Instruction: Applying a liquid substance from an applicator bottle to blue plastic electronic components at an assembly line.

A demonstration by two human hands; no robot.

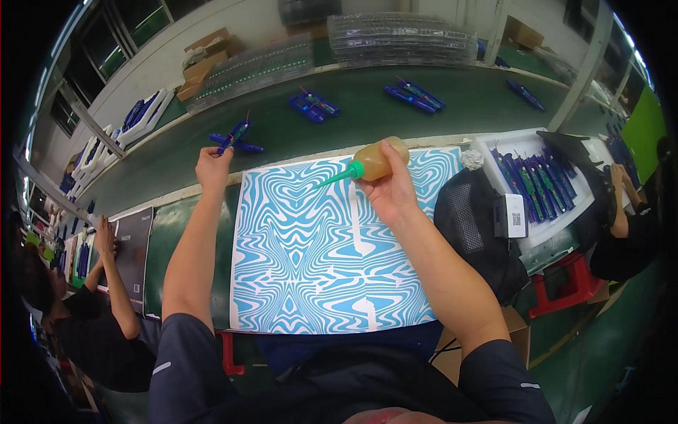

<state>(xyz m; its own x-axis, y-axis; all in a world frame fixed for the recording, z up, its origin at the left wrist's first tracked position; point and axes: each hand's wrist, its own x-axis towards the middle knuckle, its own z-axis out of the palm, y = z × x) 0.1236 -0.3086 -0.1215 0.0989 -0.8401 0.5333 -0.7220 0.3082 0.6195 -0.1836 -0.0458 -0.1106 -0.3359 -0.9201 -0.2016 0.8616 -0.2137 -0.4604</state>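
Over the belt's near edge, my left hand (213, 169) is closed on the end of a slim blue casing with a green circuit board (241, 132) in it. This casing crosses a second blue casing piece (251, 148); whether they touch I cannot tell. My right hand (390, 189) grips a squeeze bottle (374, 161) of amber liquid, its long green nozzle (335, 176) tilted down to the left. The nozzle tip hangs above a blue-and-white swirl-patterned mat (296, 268), apart from the casings.
A green conveyor belt (275, 145) runs across, carrying blue casing pairs (314, 106), (415, 95) and one single casing (526, 95). At right, a white foam tray (487, 145) holds several casings beside a black bag (459, 233). Clear plastic trays (402, 41) are stacked behind. Co-workers sit on both sides.
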